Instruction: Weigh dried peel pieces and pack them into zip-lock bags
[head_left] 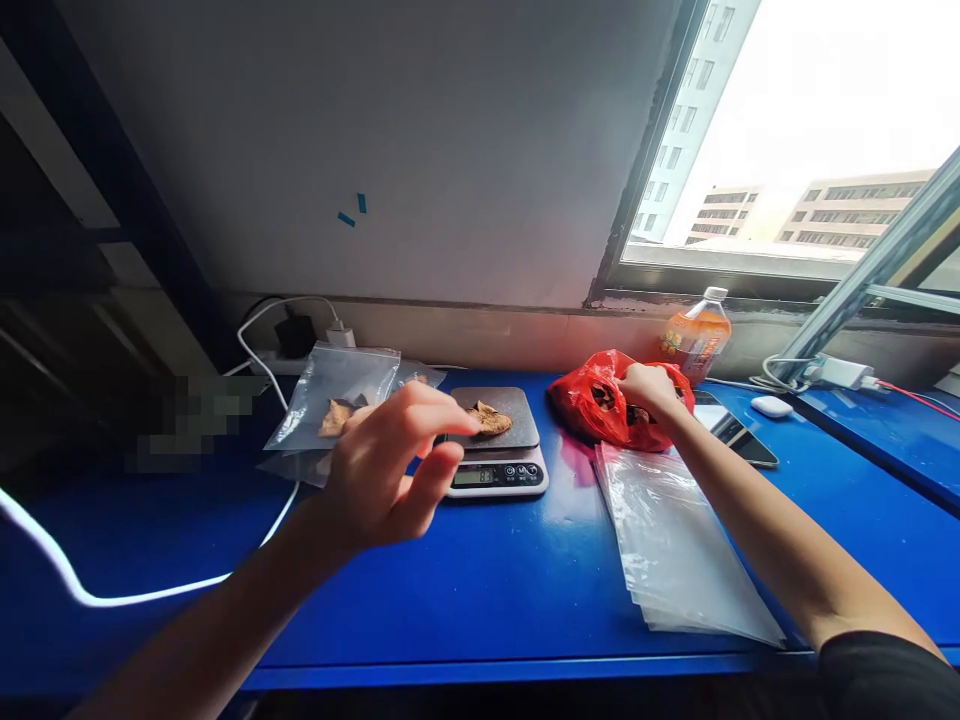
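My left hand point(397, 460) hovers in front of a kitchen scale point(499, 482), thumb and fingers apart with nothing between them. On the scale's metal plate lies a dried brown, wrinkled piece point(493, 419); the display seems to read 83. My right hand point(646, 388) reaches into the mouth of a red plastic bag point(581, 385) that contains dark brown dried pieces. Its fingertips are hidden there, so whether they grip anything is unclear. Below that arm lies a stack of clear plastic bags point(682, 560). Left of the scale, a zip bag point(349, 370) contains similar brown pieces.
An orange drink bottle point(697, 335) stands behind the red bag. A phone point(739, 430) and a white earbud case point(772, 407) lie to the right. A white cable point(150, 597) crosses the blue table point(517, 590) at left, near a charger point(340, 334) by the wall.
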